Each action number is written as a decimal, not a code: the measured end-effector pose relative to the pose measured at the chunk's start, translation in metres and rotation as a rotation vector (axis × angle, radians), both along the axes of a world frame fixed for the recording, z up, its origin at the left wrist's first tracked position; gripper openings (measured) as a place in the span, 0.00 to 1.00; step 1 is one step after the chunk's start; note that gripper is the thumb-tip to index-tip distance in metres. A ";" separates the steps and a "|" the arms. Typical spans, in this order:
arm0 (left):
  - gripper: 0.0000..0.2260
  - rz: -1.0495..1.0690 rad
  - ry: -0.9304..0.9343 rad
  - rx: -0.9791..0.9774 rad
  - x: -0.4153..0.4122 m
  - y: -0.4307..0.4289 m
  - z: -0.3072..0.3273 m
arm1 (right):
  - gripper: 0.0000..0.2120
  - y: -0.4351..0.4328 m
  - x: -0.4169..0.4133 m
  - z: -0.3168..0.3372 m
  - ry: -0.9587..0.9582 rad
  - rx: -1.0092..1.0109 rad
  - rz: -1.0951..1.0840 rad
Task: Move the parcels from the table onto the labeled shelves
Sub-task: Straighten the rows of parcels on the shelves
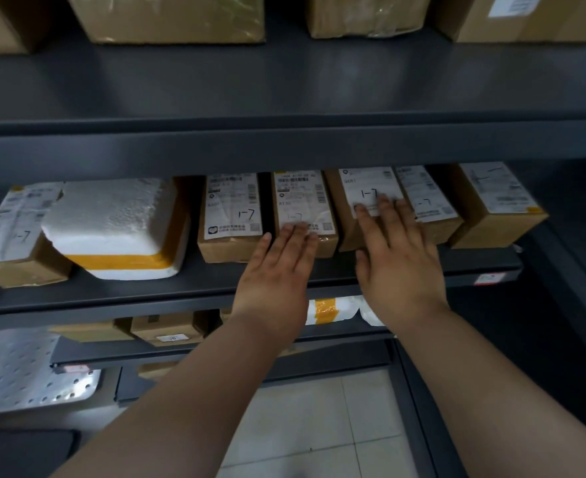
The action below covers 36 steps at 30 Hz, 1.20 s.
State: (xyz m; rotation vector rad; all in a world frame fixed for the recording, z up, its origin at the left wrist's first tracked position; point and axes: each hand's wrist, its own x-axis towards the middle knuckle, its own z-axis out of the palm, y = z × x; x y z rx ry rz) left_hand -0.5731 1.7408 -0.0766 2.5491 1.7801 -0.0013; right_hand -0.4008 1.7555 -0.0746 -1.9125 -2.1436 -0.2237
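A dark grey shelf [195, 288] holds a row of brown cardboard parcels with white labels marked "1-7". My left hand [274, 270] lies flat, fingers together, with its fingertips on the front of one narrow parcel [302, 198]. My right hand [395, 250] rests flat on the neighbouring parcel [350, 194], fingers spread over its label. Neither hand grips anything. Another narrow parcel [231, 215] stands just left of my left hand.
A white foam box with yellow tape [115, 225] and a further parcel [12, 236] sit at the left of the shelf, two more boxes [495, 201] at the right. Large cartons [167, 15] fill the shelf above. Lower shelves hold more parcels [167, 327]. Tiled floor [315, 426] lies below.
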 end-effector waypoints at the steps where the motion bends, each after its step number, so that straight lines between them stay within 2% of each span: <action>1: 0.35 0.008 0.010 -0.002 0.001 0.000 0.000 | 0.31 -0.003 -0.001 -0.001 -0.009 -0.003 -0.011; 6: 0.34 0.044 -0.042 -0.005 0.008 -0.003 0.000 | 0.33 -0.005 -0.005 0.003 -0.015 -0.060 -0.034; 10: 0.35 0.077 -0.110 -0.014 0.010 0.002 -0.001 | 0.34 0.005 -0.006 0.016 -0.035 -0.189 -0.020; 13: 0.34 0.069 -0.169 0.005 0.010 0.003 -0.001 | 0.31 0.006 0.003 0.020 -0.025 -0.182 -0.009; 16: 0.33 0.066 -0.257 0.033 0.014 0.001 0.004 | 0.29 0.007 0.029 0.017 0.049 -0.172 -0.113; 19: 0.33 0.016 -0.320 0.077 0.026 0.003 0.010 | 0.28 0.015 0.054 0.009 0.102 -0.321 -0.140; 21: 0.34 -0.022 -0.347 0.124 0.038 0.007 0.013 | 0.29 0.017 0.061 0.002 0.058 -0.400 -0.095; 28: 0.35 -0.114 -0.271 0.105 0.075 0.022 0.029 | 0.33 0.021 0.061 -0.003 -0.012 -0.387 -0.094; 30: 0.35 -0.100 -0.236 0.088 0.080 0.026 0.028 | 0.33 0.016 0.064 0.002 0.005 -0.208 -0.065; 32: 0.36 -0.064 -0.189 0.064 0.083 0.028 0.026 | 0.28 0.012 0.076 0.008 -0.006 0.051 -0.089; 33: 0.36 -0.047 -0.161 0.052 0.084 0.029 0.026 | 0.25 0.013 0.086 0.012 -0.010 0.114 -0.148; 34: 0.36 -0.037 -0.138 0.041 0.085 0.029 0.025 | 0.24 0.014 0.097 0.016 0.000 0.112 -0.220; 36: 0.36 -0.031 -0.132 0.040 0.088 0.029 0.024 | 0.25 0.019 0.117 0.020 0.032 -0.056 -0.366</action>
